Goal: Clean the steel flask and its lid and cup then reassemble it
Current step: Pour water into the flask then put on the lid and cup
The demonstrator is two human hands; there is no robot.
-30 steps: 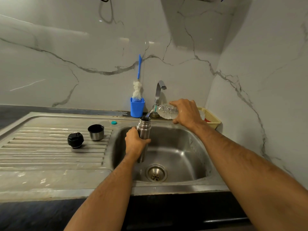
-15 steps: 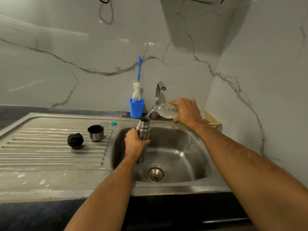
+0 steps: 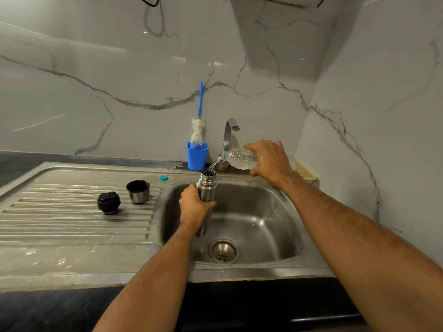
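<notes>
at the centre of the frame the left hand (image 3: 194,205) wraps its fingers round the steel flask (image 3: 206,190), held upright over the sink basin (image 3: 259,226). just right of it, the right hand (image 3: 269,159) grips a tilted clear plastic bottle (image 3: 241,159), and a thin stream of water (image 3: 214,164) runs into the flask's open mouth. left of centre, on the ribbed drainboard (image 3: 72,219), stand the black lid (image 3: 108,202) and the steel cup (image 3: 138,190), near each other.

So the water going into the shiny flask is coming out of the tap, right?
Not quite. The head view shows the water pouring from a clear plastic bottle tipped by the right hand. It does go into the flask, which the left hand holds.
</notes>
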